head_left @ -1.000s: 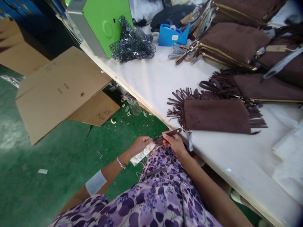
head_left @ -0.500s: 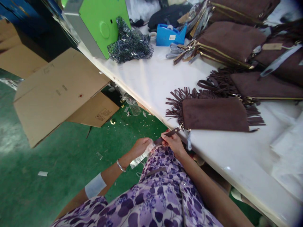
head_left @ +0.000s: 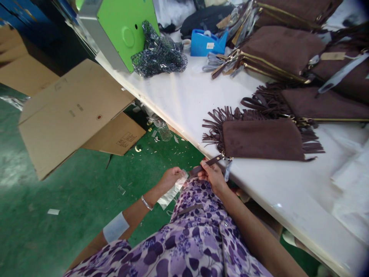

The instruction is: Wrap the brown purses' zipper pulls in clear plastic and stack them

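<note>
My left hand (head_left: 172,178) is closed on a clear plastic sleeve (head_left: 170,195), pinching it near its top. My right hand (head_left: 211,175) grips a dark brown wrist strap (head_left: 213,160) between thumb and fingers. The strap's lower end reaches the mouth of the sleeve; whether it is inside I cannot tell. A metal clasp joins the strap to a brown fringed clutch bag (head_left: 262,139), which lies flat at the table's near edge. From that same corner hangs a small plastic-wrapped piece (head_left: 228,170).
More brown bags (head_left: 284,50) are piled on the white table (head_left: 184,92) at the right and back. A blue tape dispenser (head_left: 208,43), crumpled dark netting (head_left: 160,52) and a green machine (head_left: 123,30) stand along the far side. An open cardboard box (head_left: 72,111) juts out at left.
My right hand's thumb has risen slightly on the strap. The left hand stays beside it with the plastic sleeve, whose lower end has swung down a little. The clutch bag stays in place.
</note>
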Demonstrator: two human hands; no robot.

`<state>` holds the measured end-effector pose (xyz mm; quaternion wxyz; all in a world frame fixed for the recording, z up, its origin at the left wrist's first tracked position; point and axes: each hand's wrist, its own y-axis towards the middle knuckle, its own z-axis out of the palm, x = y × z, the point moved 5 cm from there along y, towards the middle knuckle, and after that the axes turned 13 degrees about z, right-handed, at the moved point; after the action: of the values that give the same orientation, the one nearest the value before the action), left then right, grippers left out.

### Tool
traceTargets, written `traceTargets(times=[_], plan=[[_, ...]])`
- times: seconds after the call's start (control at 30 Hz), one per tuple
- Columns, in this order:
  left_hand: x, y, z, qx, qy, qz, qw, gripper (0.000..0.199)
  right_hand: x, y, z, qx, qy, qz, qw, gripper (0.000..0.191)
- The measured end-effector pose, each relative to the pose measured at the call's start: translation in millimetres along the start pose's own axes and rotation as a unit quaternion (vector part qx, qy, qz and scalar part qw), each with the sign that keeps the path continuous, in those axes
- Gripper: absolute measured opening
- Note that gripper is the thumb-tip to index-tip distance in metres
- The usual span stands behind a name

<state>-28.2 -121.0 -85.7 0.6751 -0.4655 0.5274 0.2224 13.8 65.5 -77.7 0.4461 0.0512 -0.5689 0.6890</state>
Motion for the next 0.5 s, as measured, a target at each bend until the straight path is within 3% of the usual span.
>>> traceTargets(times=[0.13,0.33,0.5], plan=[[-7.7,-0.5,3.2,-0.002,-0.059,-0.009,0.998,0.050,0.4,-2.3,4.9,0.033,0.041,0.014,0.999,0.040],[-16.5,0.7,0.2,-0.016,0.059,0.088,0.994,0.030,7.1,-8.6,19.2,0.083,0.149,0.028,0.985,0.043],[-19.9,1.1,3.5,-0.023,0.095,0.125,0.987,0.026,7.8,-12.6,22.9,0.083,0.154,0.042,0.984,0.039]])
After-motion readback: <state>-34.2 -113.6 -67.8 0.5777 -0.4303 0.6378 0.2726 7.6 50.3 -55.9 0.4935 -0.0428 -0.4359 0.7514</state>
